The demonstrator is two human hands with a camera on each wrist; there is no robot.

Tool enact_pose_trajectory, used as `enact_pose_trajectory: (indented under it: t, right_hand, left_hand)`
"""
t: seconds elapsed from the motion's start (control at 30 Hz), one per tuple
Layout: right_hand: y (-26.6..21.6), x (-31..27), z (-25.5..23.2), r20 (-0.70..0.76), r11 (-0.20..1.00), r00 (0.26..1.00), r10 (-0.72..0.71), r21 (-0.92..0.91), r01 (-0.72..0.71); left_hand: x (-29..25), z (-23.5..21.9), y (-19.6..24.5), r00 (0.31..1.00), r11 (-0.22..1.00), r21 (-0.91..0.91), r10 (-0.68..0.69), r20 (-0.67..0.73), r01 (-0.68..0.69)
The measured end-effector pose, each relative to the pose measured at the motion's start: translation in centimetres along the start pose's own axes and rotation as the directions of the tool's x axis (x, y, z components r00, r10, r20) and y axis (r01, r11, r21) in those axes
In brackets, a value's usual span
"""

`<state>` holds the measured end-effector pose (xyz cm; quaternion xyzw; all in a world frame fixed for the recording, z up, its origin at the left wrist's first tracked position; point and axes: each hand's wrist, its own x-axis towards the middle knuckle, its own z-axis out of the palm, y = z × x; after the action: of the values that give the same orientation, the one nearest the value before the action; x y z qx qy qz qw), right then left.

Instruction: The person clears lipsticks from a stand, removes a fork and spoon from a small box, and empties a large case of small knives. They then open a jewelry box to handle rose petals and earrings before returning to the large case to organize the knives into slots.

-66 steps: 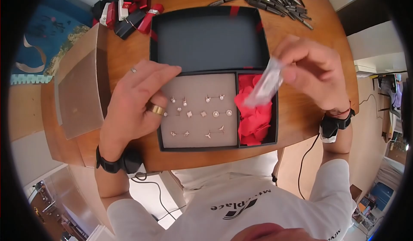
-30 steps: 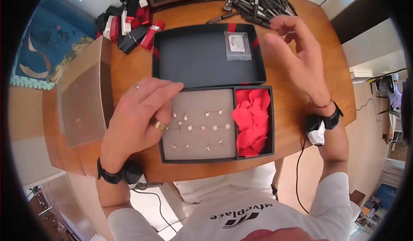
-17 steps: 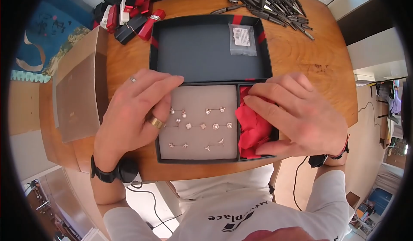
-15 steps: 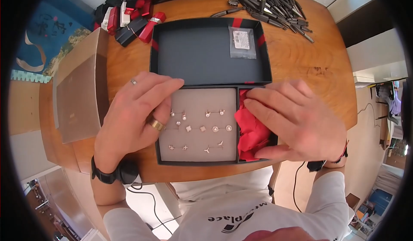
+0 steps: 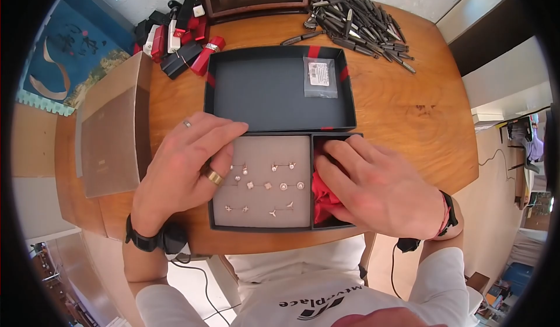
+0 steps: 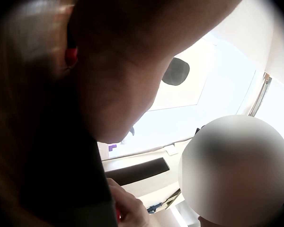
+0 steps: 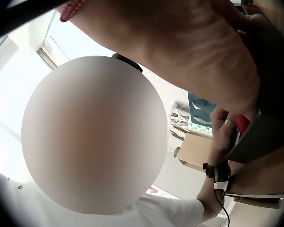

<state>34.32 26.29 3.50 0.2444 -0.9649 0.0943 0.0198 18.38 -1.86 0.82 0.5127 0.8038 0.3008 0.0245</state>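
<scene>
Resting at nine o'clock on the black box (image 5: 259,229), the left hand (image 5: 184,166) is lying over its rim, fingers close together, the index pointing toward eleven and the ringed thumb bending beside the grey pad (image 5: 265,152). At three o'clock, the right hand (image 5: 379,190) is covering the red petals (image 5: 324,194) with fingers curving downward; whether the hidden fingertips are pinching any cannot be told. The upturned lid (image 5: 256,93) is lying at twelve o'clock.
</scene>
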Motion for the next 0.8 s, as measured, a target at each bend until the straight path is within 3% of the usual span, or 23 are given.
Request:
enact_pose_trajectory:
  t: [0.33,0.53,0.8]
  right_hand:
    - [0.3,0.3,0.0,0.019,0.999,0.999,-0.031,0.01,0.031]
    - [1.0,0.3,-0.3,0.053,0.989,0.999,-0.005,0.149,-0.003]
    - [2.1,-0.1,-1.9,-0.072,0.923,0.997,-0.011,0.383,0.038]
  left_hand:
    - [-0.3,-0.2,-0.1,1.0,1.0,0.0,-0.004,0.011,0.004]
    - [-0.3,-0.3,-0.2,0.999,0.999,-0.001,0.041,-0.01,-0.041]
    - [-0.3,-0.3,-0.2,0.998,0.998,0.009,0.057,-0.006,-0.057]
